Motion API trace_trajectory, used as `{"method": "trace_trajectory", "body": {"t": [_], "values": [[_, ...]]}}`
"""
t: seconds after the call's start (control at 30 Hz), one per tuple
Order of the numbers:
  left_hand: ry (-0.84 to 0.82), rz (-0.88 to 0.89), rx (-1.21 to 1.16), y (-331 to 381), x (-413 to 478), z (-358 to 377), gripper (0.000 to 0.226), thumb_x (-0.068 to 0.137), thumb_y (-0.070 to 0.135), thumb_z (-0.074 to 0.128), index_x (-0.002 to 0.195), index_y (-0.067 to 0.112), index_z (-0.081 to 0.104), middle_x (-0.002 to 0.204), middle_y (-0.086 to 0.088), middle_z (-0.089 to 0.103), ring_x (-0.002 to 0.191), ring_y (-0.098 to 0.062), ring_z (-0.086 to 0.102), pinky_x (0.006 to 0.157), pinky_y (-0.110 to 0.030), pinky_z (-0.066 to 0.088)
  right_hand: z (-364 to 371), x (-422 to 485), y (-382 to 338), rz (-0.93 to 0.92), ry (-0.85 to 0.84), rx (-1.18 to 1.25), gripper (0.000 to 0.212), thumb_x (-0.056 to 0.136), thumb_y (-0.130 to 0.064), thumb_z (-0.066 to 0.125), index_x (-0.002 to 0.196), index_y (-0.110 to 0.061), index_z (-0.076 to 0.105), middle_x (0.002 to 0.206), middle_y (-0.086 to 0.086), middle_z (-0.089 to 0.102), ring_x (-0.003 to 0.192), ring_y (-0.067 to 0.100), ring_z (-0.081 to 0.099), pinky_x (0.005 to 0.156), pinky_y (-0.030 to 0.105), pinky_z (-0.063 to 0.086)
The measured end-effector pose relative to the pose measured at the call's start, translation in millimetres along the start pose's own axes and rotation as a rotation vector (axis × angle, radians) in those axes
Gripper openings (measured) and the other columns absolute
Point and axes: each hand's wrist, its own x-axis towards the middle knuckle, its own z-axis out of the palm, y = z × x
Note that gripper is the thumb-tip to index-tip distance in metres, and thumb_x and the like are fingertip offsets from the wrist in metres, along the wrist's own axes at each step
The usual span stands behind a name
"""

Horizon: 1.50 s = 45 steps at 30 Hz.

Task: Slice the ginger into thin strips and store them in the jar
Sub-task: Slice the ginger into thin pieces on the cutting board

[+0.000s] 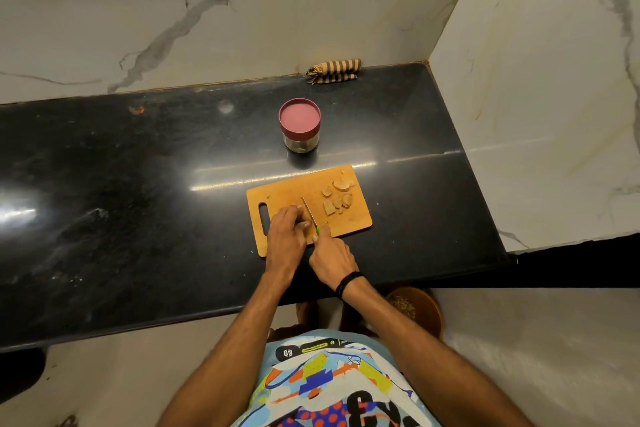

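green-handled knife (316,227) in right hand's (330,255) grip, left hand's (285,236) fingertips (295,211) down beside blade (307,209), hold unclear

Your tabletop (138,184) is black, glossy stone. On it you have a wooden board (287,194) near the front edge, a pink-lidded jar (300,125) standing just behind the board, and a striped cloth (334,71) folded against the wall (242,28) at the back.

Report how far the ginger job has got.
Done: rough ginger chunks lie at the right of the cutting board. In hand: right hand holds the knife, left hand braced beside its blade, cutting. Left: thin strips, then the jar, whose lid is still on.
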Motion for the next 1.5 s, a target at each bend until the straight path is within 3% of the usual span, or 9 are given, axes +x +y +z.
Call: {"method": "trace_trajectory", "body": {"t": [0.13, 0.33, 0.9, 1.17, 1.5], "values": [[0.005, 0.004, 0.01, 2.2, 1.0, -1.0, 0.019, 0.094, -0.001, 0.059, 0.109, 0.008, 0.065, 0.111, -0.002, 0.063, 0.104, -0.013, 0.051, 0.086, -0.013, 0.038, 0.7, 0.2, -0.8, 0.008, -0.001, -0.015, 0.011, 0.1, -0.02, 0.039, 0.11, -0.015, 0.038, 0.098, 0.016, 0.06, 0.087, 0.036, 0.058, 0.066, 0.039, 0.04], [0.01, 0.002, 0.028, 1.6, 3.9, 0.0, 0.026, 0.093, -0.005, 0.057, 0.114, 0.005, 0.068, 0.118, -0.008, 0.064, 0.112, -0.021, 0.054, 0.093, -0.016, 0.036, -0.3, 2.3, -1.3, -0.001, 0.009, -0.031, 0.013, 0.1, -0.018, 0.039, 0.112, -0.013, 0.039, 0.099, 0.018, 0.062, 0.091, 0.039, 0.059, 0.067, 0.04, 0.04], [-0.01, 0.026, 0.018, 1.7, 6.3, -4.3, 0.024, 0.094, -0.006, 0.057, 0.114, 0.004, 0.068, 0.117, -0.007, 0.063, 0.111, -0.012, 0.049, 0.087, -0.003, 0.036, -5.5, -2.6, -7.6, 0.032, -0.001, -0.157, 0.022, 0.097, -0.016, 0.045, 0.118, -0.01, 0.041, 0.111, 0.017, 0.062, 0.102, 0.037, 0.06, 0.072, 0.039, 0.038], [-0.014, 0.02, 0.001, -0.2, 10.0, -2.4, 0.019, 0.094, -0.005, 0.057, 0.103, 0.007, 0.068, 0.111, -0.003, 0.064, 0.106, -0.014, 0.052, 0.086, -0.009, 0.038, 2.7, 19.5, -4.3, 0.049, -0.02, -0.142, 0.023, 0.096, -0.015, 0.046, 0.117, -0.011, 0.041, 0.112, 0.018, 0.063, 0.106, 0.04, 0.06, 0.08, 0.044, 0.046], [-0.033, -0.025, -0.05, -6.0, 15.9, -3.1, 0.014, 0.092, 0.001, 0.064, 0.102, 0.011, 0.068, 0.106, 0.001, 0.064, 0.104, -0.017, 0.055, 0.093, -0.029, 0.047, 18.3, -0.7, 32.8, 0.005, 0.04, -0.163, 0.018, 0.103, -0.021, 0.037, 0.119, -0.013, 0.039, 0.107, 0.018, 0.065, 0.097, 0.036, 0.064, 0.072, 0.041, 0.046]]}}
